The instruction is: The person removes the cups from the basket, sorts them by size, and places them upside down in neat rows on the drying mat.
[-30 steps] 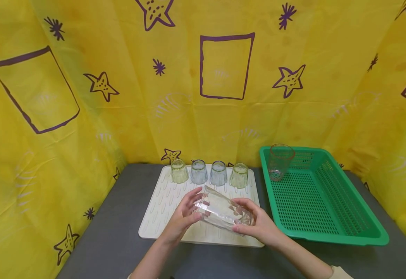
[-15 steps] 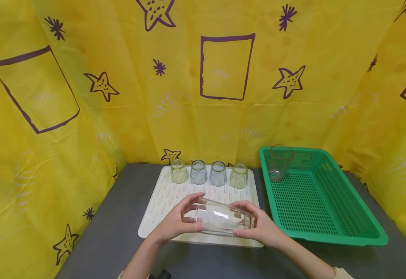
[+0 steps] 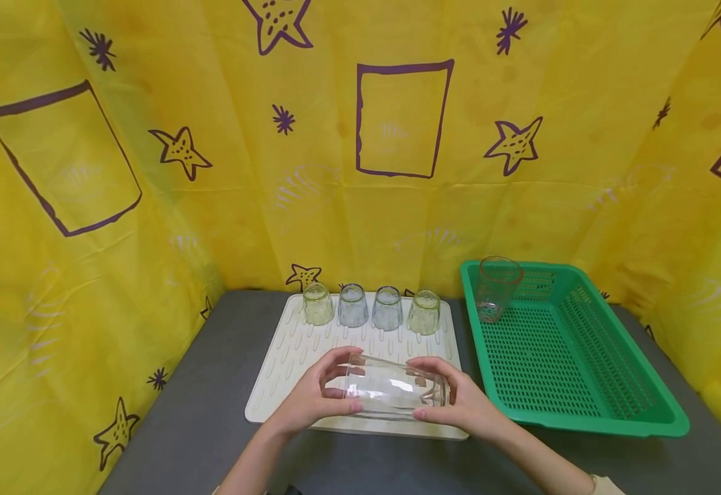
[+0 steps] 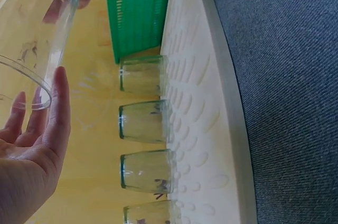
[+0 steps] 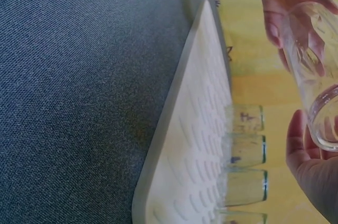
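Note:
A tall clear drinking glass [image 3: 388,386] lies sideways in the air over the near part of a white ridged drying mat [image 3: 280,371]. My left hand [image 3: 311,400] grips its rim end, thumb at the front and fingers behind. Around the base end, my right hand [image 3: 468,404] holds it the same way. In the left wrist view the left hand [image 4: 39,145] is at the open rim; in the right wrist view the right hand [image 5: 317,174] is at the thick base. Several small tumblers [image 3: 353,306], greenish and bluish, stand upside down in a row along the mat's back.
To the right is a green plastic basket [image 3: 583,419] with perforated sides. A tall glass with a reddish rim [image 3: 499,289] stands in its back left corner. Mat and basket are on a dark grey table [image 3: 212,385], with yellow patterned cloth [image 3: 243,206] behind and at the sides.
The drinking glass has tipped closer to level, its rim end coming down toward me. My left hand moved down with it, while the right hand barely shifted. Tumblers and basket are unchanged.

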`<action>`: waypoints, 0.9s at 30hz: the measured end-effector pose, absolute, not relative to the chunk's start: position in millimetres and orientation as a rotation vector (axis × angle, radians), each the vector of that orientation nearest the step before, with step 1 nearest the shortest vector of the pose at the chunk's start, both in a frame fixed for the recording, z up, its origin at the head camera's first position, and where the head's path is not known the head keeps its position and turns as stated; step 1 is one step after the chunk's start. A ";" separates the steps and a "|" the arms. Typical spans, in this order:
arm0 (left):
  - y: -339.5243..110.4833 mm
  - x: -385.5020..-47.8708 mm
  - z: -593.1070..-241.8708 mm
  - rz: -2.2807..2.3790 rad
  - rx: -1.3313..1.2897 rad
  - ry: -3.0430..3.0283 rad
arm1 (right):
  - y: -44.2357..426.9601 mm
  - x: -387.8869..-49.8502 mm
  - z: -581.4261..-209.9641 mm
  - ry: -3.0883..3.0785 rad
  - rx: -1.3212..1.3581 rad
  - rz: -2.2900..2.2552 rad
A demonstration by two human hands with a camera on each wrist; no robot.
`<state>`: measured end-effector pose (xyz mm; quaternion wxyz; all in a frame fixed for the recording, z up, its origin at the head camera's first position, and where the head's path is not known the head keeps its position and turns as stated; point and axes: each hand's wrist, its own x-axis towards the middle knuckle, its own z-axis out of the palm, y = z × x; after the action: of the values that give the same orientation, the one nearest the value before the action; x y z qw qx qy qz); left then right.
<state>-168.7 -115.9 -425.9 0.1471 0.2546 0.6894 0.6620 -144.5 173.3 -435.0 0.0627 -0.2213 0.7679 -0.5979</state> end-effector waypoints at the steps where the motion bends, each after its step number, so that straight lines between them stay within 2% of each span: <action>1: -115.6 -168.5 -426.7 1.916 0.735 1.982 | 173.1 -144.6 -434.8 2.309 -0.666 -1.818; 16: -110.8 -164.8 -439.5 2.089 0.743 1.945 | 173.4 -146.2 -435.2 1.997 -0.719 -2.085; 27: -108.5 -160.4 -442.0 2.182 0.634 1.883 | 171.4 -148.1 -436.4 1.805 -0.720 -2.203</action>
<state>-160.4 -108.5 -442.0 0.0951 0.2140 0.6353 0.7359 -148.1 171.4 -436.4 0.1016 -0.2439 0.6112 -0.7461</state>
